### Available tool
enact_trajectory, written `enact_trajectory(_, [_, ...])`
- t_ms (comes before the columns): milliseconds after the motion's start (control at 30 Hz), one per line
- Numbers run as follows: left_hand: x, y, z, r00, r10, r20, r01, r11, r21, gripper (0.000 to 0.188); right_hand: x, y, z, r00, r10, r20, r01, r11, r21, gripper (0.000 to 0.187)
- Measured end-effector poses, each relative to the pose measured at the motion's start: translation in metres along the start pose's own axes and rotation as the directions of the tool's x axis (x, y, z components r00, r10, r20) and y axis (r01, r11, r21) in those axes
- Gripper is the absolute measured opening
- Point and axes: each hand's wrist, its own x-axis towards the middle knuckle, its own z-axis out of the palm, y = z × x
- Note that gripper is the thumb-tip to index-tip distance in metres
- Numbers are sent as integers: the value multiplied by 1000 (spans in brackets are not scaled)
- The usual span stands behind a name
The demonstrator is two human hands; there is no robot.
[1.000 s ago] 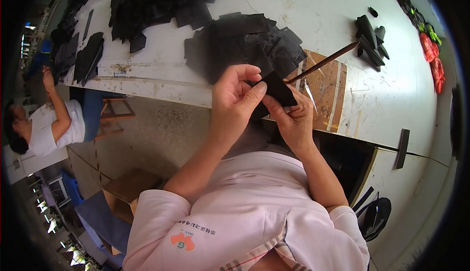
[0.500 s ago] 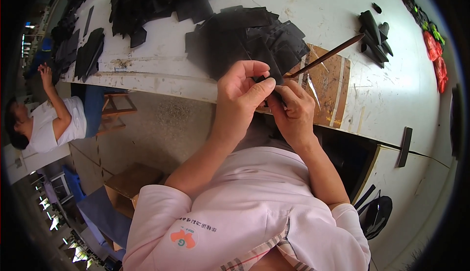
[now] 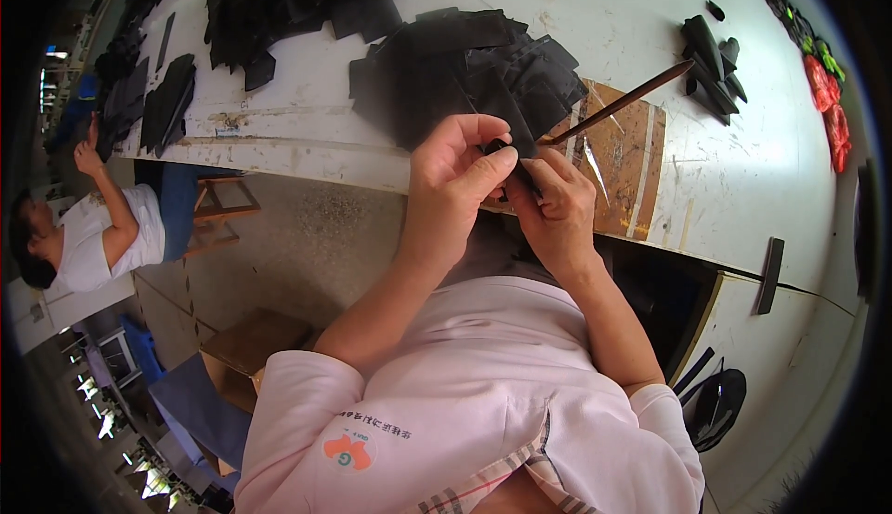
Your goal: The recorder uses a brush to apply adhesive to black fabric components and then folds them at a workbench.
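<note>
Fingers of the left hand are curled, with the thumb and fingertips close together on a small black piece. In this head view, the right hand pinches the same piece, its thumb and bent finger almost closed. The black piece is between the two hands, at the front edge of the counter. Its far end is hard to tell from the dark pile behind.

This piece looks to be still in the works, as both hands have it. Lots of flat black pieces lie in a near pile and a bigger far pile, so I think much is left. Some rolled black pieces lie off to the right. I can't tell if those are done.

Just past the hands, the near pile is close, so there is not much room that way. A brown board is beside the right hand, and a dark stick slants over it, with its low end near the fingers. That could get bumped. More bare white top shows on the right, past the board.
</note>
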Motion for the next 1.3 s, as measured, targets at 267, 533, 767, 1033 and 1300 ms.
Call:
enact_trajectory(267, [9, 3, 1, 1000, 6, 9, -5, 999, -45, 21, 10, 5, 1, 999, -43, -17, 43, 999, -34, 15])
enact_trajectory(533, [1, 10, 2, 990, -74, -121, 78, 997, 24, 22, 12, 2, -5, 933, -355, 50, 339, 827, -450, 25])
enact_trajectory(767, [-3, -6, -11, 966, -257, -26, 258, 966, 6, 14, -1, 0, -8, 890, -439, 123, 437, 745, -505, 23])
enact_trajectory(1033, [-2, -10, -10, 999, -31, 29, 29, 998, 60, 7, 5, -5, -13, 929, -322, 183, 365, 875, -319, 30])
enact_trajectory(1300, [-5, 0, -1, 906, 409, 105, -409, 788, 461, 8, 12, -32, -32, 999, 21, 46, -29, 984, 173, 26])
